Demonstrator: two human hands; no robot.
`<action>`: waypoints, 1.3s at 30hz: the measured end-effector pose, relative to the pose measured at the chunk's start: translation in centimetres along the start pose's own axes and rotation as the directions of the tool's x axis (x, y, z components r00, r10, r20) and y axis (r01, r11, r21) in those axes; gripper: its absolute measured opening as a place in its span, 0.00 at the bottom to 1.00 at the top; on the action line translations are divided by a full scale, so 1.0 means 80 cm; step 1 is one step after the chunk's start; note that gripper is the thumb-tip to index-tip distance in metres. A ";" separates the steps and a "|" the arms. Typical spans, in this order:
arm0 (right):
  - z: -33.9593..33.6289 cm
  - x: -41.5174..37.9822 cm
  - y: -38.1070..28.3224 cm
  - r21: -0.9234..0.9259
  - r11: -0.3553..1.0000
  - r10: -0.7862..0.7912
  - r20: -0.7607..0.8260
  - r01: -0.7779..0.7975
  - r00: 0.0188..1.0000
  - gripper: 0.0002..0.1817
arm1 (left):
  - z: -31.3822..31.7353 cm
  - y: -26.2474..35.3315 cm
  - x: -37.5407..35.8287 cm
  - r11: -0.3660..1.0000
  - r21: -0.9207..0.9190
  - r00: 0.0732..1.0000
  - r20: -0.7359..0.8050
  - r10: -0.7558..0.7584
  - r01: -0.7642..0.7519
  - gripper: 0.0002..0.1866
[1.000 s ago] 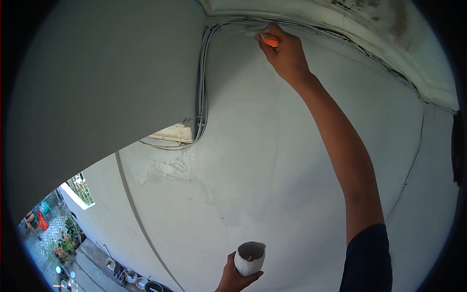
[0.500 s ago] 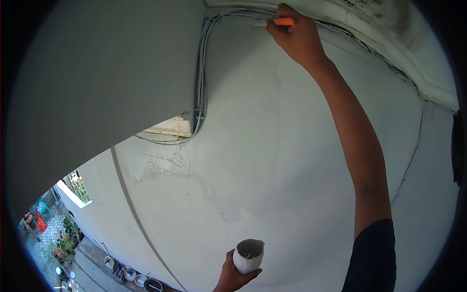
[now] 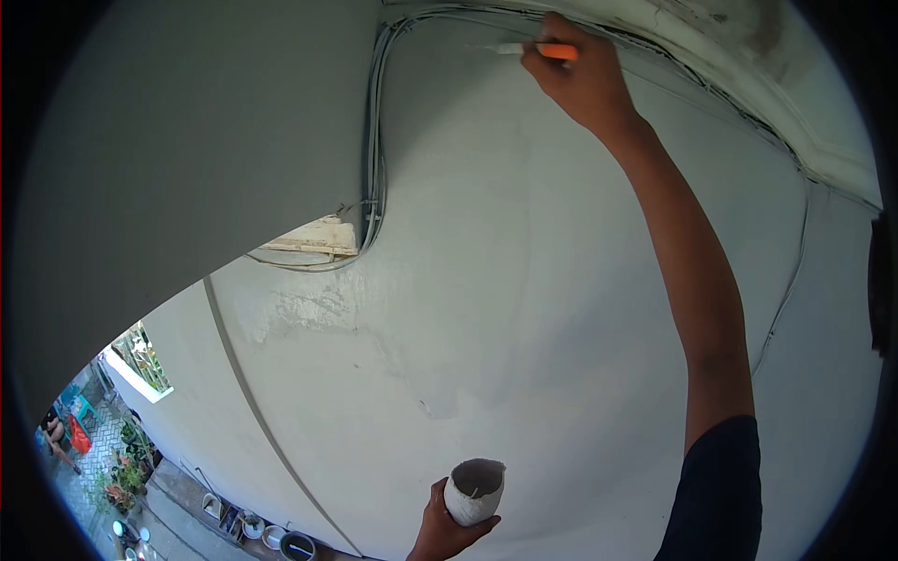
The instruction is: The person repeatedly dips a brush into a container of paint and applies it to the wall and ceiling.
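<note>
High on the pale wall (image 3: 486,252), my right hand (image 3: 589,84) is closed around a paintbrush (image 3: 559,52) with an orange handle. Its whitish bristle end points left along the wall, below a run of grey cables (image 3: 468,12). Whether the bristles touch the wall is hard to tell. Low in the view, my left hand (image 3: 443,529) wraps round a white, paint-crusted cup (image 3: 475,510). The cup has an uneven rim and a thin stick-like thing showing inside; how much paint it holds I cannot make out.
A large grey slanted surface (image 3: 196,131) fills the upper left. Cables bend down its edge past a wooden piece (image 3: 327,236). Far below are potted plants (image 3: 122,477), several buckets (image 3: 297,547) and a seated person (image 3: 54,432). A white cornice (image 3: 795,112) runs along the top right.
My right hand and the brush have shifted slightly right and down in the view, exposing more of the bristle end. The wall and cables appear slightly further left. My left hand still holds the cup.
</note>
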State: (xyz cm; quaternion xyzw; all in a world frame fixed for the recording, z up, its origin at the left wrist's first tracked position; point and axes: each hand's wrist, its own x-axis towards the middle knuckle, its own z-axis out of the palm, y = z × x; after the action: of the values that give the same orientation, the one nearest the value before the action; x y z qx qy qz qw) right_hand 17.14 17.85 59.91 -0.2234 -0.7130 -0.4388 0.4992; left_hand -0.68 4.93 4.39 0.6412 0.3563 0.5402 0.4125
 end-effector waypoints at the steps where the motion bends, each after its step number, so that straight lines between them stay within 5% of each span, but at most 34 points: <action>1: 0.010 0.008 0.004 -0.006 0.999 0.046 0.080 -0.046 0.996 0.14 | 0.002 0.004 0.002 1.000 -0.003 1.000 -0.002 0.011 -0.011 0.55; 7: -0.015 -0.063 0.011 -0.118 0.986 0.146 0.292 -0.116 0.945 0.11 | -0.001 -0.006 -0.008 0.999 -0.036 1.000 0.008 -0.014 0.014 0.54; 9: -0.039 -0.075 -0.003 -0.009 0.906 0.392 0.397 -0.424 0.830 0.09 | -0.008 -0.011 -0.018 0.999 -0.033 0.999 0.016 -0.034 0.035 0.54; 12: -0.052 -0.042 -0.023 0.159 0.882 0.409 0.213 -0.444 0.888 0.10 | -0.018 -0.003 -0.015 0.998 -0.061 0.999 0.015 -0.033 0.034 0.55; 14: -0.032 -0.002 -0.008 0.154 0.937 0.296 0.125 -0.313 0.947 0.10 | -0.023 0.019 -0.002 0.994 0.033 0.991 0.076 -0.110 0.108 0.54; 16: -0.004 0.022 0.013 0.169 0.985 -0.046 0.029 0.040 0.999 0.11 | -0.020 0.019 0.006 0.996 0.037 0.993 0.083 -0.084 0.081 0.53; 17: 0.001 0.017 0.019 0.170 0.985 -0.046 0.027 0.041 0.999 0.11 | -0.019 0.018 0.010 0.998 0.045 0.994 0.088 -0.057 0.053 0.53; 20: -0.001 -0.016 0.012 0.012 0.990 0.133 0.240 -0.140 0.962 0.11 | -0.016 0.015 0.009 0.998 0.038 0.997 0.067 -0.048 0.046 0.54; 22: -0.025 -0.048 -0.009 -0.005 0.858 0.463 0.444 -0.514 0.767 0.12 | -0.021 0.015 0.005 0.998 0.046 0.998 0.055 -0.043 0.040 0.53; 25: -0.049 -0.070 -0.008 -0.027 0.776 0.556 0.500 -0.630 0.664 0.11 | -0.029 0.023 -0.010 0.997 0.023 0.996 0.046 -0.075 0.074 0.51; 26: -0.052 -0.063 -0.007 -0.028 0.779 0.553 0.501 -0.627 0.665 0.11 | -0.031 0.025 -0.010 0.995 -0.005 0.994 0.044 -0.101 0.101 0.51; 29: -0.056 -0.028 -0.005 0.168 0.902 0.361 0.208 -0.397 0.909 0.13 | -0.027 0.010 -0.004 0.995 0.094 0.997 0.059 -0.045 0.040 0.52; 30: -0.043 -0.018 0.010 0.166 0.902 0.362 0.208 -0.398 0.908 0.13 | -0.024 0.013 -0.002 0.995 0.094 0.997 0.061 -0.046 0.040 0.52; 32: -0.015 -0.009 0.043 0.153 0.988 0.021 0.005 -0.022 1.000 0.13 | -0.015 0.023 0.006 0.998 0.035 0.995 0.084 -0.054 0.051 0.52; 37: -0.033 -0.071 0.014 0.020 0.942 0.314 0.307 -0.336 0.898 0.13 | -0.011 0.019 -0.001 0.997 0.011 0.993 0.084 -0.082 0.081 0.55; 39: -0.052 -0.082 -0.009 -0.026 0.727 0.616 0.466 -0.687 0.635 0.12 | -0.014 0.020 -0.009 0.995 -0.008 0.991 0.083 -0.103 0.104 0.55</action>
State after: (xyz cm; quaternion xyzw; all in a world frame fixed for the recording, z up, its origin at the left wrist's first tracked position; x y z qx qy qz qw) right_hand 21.36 14.73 54.10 -0.5205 -0.7089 -0.1090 0.4633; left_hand -1.85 3.80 5.67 0.6412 0.3684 0.4931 0.4581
